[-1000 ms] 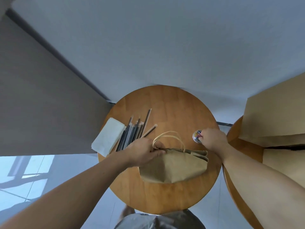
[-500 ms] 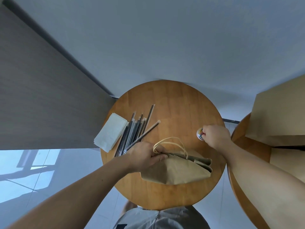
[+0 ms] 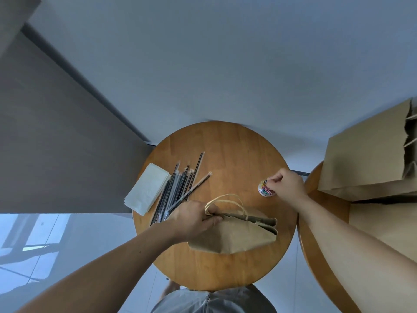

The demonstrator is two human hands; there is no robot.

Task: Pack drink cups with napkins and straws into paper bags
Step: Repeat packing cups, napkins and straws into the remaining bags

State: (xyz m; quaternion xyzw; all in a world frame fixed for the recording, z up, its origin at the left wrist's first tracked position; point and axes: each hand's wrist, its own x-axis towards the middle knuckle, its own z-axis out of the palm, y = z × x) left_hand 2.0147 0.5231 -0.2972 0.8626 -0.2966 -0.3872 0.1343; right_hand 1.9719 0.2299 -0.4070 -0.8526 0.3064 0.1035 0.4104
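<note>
A brown paper bag (image 3: pixel 239 236) stands on the round wooden table (image 3: pixel 237 154), its top folded flat and its twine handles (image 3: pixel 228 199) sticking up. My left hand (image 3: pixel 194 219) pinches the folded top at its left end, just below the handles. My right hand (image 3: pixel 285 185) has curled fingers, and its fingertips pinch at the coloured paper clips in a small round tub (image 3: pixel 265 188) right of the bag. A bundle of wrapped black straws (image 3: pixel 180 186) and a stack of white napkins (image 3: pixel 147 190) lie at the table's left. No cup is visible.
A second wooden table (image 3: pixel 325 213) at the right carries large brown paper bags (image 3: pixel 365 163). A white wall lies behind and a grey panel to the left. The floor shows below the table's near edge.
My right hand has drawn back slightly from the tub, uncovering more of the paper clips. My left hand keeps its hold on the bag's top.
</note>
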